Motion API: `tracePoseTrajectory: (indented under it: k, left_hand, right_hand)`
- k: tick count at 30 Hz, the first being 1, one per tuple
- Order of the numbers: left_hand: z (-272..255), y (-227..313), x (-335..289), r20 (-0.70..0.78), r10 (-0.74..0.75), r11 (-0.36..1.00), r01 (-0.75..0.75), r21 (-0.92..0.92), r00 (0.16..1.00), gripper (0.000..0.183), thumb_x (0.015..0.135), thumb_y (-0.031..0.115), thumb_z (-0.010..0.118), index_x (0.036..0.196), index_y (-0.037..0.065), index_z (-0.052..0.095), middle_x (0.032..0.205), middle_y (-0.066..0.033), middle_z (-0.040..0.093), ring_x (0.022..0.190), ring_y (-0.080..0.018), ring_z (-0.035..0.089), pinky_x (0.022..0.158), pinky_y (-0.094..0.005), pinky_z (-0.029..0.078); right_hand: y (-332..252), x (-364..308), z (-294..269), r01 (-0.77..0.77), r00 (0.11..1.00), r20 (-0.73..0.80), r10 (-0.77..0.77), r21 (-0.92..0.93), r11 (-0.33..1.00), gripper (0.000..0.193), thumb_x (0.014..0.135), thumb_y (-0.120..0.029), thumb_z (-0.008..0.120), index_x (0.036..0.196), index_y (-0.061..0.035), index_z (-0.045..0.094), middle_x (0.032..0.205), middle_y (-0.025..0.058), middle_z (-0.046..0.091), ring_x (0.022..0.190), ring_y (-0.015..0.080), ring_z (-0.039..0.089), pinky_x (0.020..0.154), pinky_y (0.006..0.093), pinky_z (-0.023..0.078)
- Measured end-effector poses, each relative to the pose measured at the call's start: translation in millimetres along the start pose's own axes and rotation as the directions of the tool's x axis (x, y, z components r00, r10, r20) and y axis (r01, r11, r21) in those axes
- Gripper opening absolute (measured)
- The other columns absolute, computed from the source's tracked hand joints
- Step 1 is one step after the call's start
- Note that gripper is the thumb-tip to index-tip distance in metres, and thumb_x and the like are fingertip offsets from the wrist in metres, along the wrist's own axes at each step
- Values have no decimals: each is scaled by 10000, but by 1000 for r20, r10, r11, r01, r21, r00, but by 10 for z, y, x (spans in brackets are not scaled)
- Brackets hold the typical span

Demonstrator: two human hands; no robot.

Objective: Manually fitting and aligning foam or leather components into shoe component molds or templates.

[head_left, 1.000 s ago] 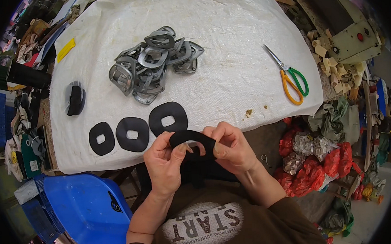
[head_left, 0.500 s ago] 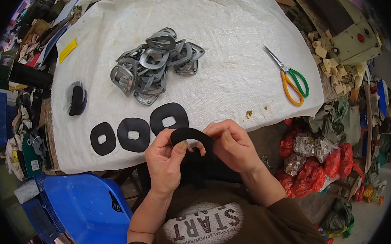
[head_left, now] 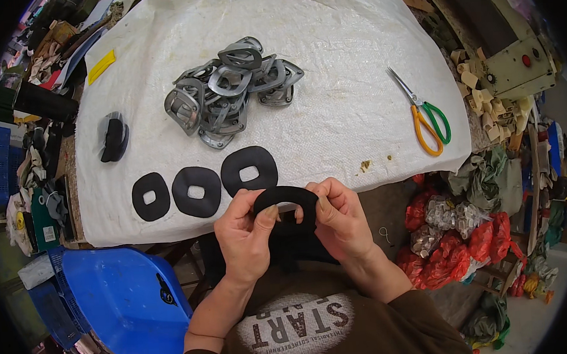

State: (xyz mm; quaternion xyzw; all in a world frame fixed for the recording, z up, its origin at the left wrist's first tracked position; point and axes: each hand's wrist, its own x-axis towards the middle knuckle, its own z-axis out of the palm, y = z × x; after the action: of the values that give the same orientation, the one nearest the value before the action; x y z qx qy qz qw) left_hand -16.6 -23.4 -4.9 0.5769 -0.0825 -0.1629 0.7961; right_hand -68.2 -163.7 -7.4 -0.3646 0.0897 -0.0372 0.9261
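Note:
Between my two hands is a black ring-shaped pad (head_left: 286, 194), bent into an arch just off the table's front edge. My left hand (head_left: 243, 234) pinches its left end with thumb and fingers. At the other end, my right hand (head_left: 342, 215) grips it the same way. Three flat black pads with square holes lie in a row on the white cloth: a left one (head_left: 144, 208), a middle one (head_left: 199, 206) and a right one (head_left: 262, 162). Beyond them is a pile of grey ring-like frames (head_left: 231, 81).
Scissors (head_left: 428, 124) with orange and green handles lie on the right of the white sheet (head_left: 348, 63). A clear-wrapped black piece (head_left: 114, 139) and a yellow strip (head_left: 101, 67) are at left. Below stands a blue tub (head_left: 118, 284); red bags (head_left: 441, 264) sit at lower right.
My right hand has shifted slightly, its thumb now pressing upright on the pad's right end. The pad stays bent between both hands. The view has moved a little.

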Motion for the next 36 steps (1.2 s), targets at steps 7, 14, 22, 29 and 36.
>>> tracePoseTrajectory:
  k: [7,14,22,29,36]
  left_hand:
    - [45,33,13,85,44,999,-45,14,995,186,856,59,602,991,-64,566,851,-37,520,726,-84,505,643,-203,415]
    - [62,80,-27,157,35,999,-38,21,987,203,867,80,593,1009,-59,551,861,-37,526,736,-87,514,652,-208,423]
    - [-2,92,41,65,23,989,-33,146,998,220,869,113,598,1014,-47,557,814,-12,493,688,-69,462,611,-191,381]
    - [-24,98,38,100,164,932,-187,310,981,190,857,122,615,964,-31,583,750,-5,457,634,-70,414,565,-194,341]
    - [7,-13,38,88,143,985,-150,84,986,165,841,100,629,930,-34,592,773,-17,490,670,-78,436,588,-202,355]
  right_hand:
    - [35,-6,-18,17,989,142,-41,168,986,164,868,-153,593,847,-31,485,834,84,546,753,153,514,727,279,404]
    - [-23,-32,-82,-76,984,167,53,133,988,160,859,-123,595,904,-13,488,906,130,572,843,183,554,773,302,433]
    - [-148,8,7,127,986,130,-103,-186,974,171,915,-174,510,916,-13,454,882,160,565,848,233,551,801,370,432]
    - [5,-39,28,157,987,47,-150,-233,960,170,901,-186,541,898,-34,465,813,114,538,784,188,506,764,326,405]
    - [9,-3,75,6,992,120,-27,176,984,160,868,-185,589,843,-55,499,781,88,517,770,176,491,720,291,373]
